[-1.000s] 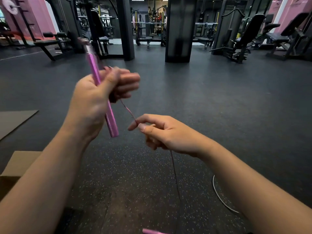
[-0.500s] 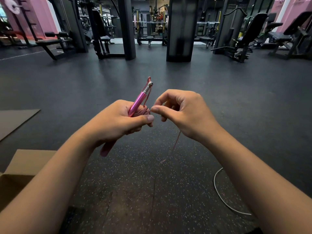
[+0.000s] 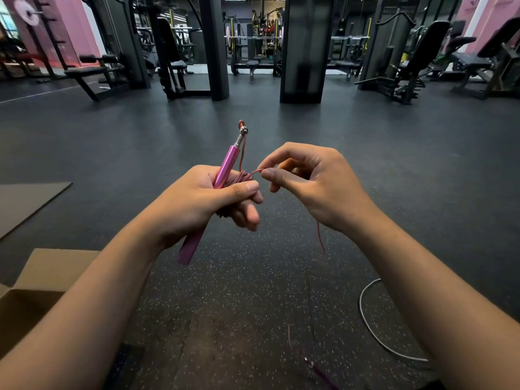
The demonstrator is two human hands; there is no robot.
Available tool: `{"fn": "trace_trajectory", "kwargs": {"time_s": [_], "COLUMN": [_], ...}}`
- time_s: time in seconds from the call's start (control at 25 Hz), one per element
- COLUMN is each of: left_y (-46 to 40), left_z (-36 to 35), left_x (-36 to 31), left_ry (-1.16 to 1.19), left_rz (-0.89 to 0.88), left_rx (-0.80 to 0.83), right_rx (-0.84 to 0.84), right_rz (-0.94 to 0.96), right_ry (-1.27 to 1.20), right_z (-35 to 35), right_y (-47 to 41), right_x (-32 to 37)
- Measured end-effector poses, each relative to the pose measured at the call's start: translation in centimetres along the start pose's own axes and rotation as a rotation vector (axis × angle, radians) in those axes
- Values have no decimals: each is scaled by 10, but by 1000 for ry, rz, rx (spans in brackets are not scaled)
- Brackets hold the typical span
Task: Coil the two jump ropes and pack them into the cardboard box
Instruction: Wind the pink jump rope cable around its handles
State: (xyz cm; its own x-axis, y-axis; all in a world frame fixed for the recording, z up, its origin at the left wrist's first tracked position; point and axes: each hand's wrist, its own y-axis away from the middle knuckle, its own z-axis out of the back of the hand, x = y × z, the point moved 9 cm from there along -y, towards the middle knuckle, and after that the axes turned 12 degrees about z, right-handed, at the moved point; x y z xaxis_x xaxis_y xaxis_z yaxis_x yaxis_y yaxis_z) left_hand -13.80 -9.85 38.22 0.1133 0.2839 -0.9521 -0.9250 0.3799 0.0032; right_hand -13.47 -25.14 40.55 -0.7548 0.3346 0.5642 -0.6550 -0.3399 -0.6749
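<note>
Barely moved: left hand (image 3: 197,204) grips pink handle (image 3: 225,171); right hand (image 3: 309,184) pinches cord (image 3: 254,172).

Both bare forearms reach in from near edge, converging toward centre. Left hand (image 3: 202,201) back toward camera, fingers curled in fist round pink handle (image 3: 225,170) and coiled cord, thumb laid across top pointing right, lower fingers sticking out to right. Right hand (image 3: 312,187) just right of left, nearly touching, back facing up and right; thumb and forefinger pinching red cord (image 3: 254,172), remaining fingers curled under palm.
</note>
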Motion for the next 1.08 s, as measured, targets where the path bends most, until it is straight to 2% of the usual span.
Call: {"fn": "trace_trajectory", "kwargs": {"time_s": [0.08, 0.16, 0.28, 0.36, 0.4, 0.44, 0.52, 0.56, 0.6, 0.68, 0.76, 0.8, 0.84, 0.96, 1.08], "left_y": [1, 4, 20, 32, 32, 26, 11, 7, 6, 4, 3, 1, 0, -6, -6], "left_z": [-9, -19, -37, -42, -36, -25, 7, 23, 35, 46, 38, 31, 24, 4, -3], "left_x": [0, -1, -16, -41, -53, -59, -52, -43, -35, -23, -19, -18, -14, -2, -3], "left_ry": [5, 107, 419, 751, 918, 1046, 1163, 1104, 946, 417, -197, -416, -524, -488, -485], "left_rz": [9, 54, 85, -1, -63, -122, -219, -251, -257, -234, -221, -206, -162, -47, -56], "left_rx": [59, 181, 498, 742, 762, 680, 303, 91, -88, -346, -454, -450, -407, -161, -71], "right_rx": [-18, -60, -122, -108, -67, -1, 182, 275, 357, 460, 472, 442, 388, 180, 99], "right_rz": [48, 100, 39, -94, -164, -217, -261, -261, -250, -205, -144, -112, -87, -103, -123], "right_ry": [-3, -21, -248, -378, -426, -455, -458, -440, -414, -316, -179, -128, -85, 19, 190], "right_z": [4, 9, 8, -6, -18, -30, -57, -68, -76, -77, -62, -51, -39, -13, -6], "right_y": [-2, -5, -4, 2, 7, 13, 23, 27, 29, 27, 17, 12, 7, 2, 1], "right_x": [3, 7, -5, -20, -26, -31, -28, -23, -16, -3, 1, 1, -1, -10, -16]}}
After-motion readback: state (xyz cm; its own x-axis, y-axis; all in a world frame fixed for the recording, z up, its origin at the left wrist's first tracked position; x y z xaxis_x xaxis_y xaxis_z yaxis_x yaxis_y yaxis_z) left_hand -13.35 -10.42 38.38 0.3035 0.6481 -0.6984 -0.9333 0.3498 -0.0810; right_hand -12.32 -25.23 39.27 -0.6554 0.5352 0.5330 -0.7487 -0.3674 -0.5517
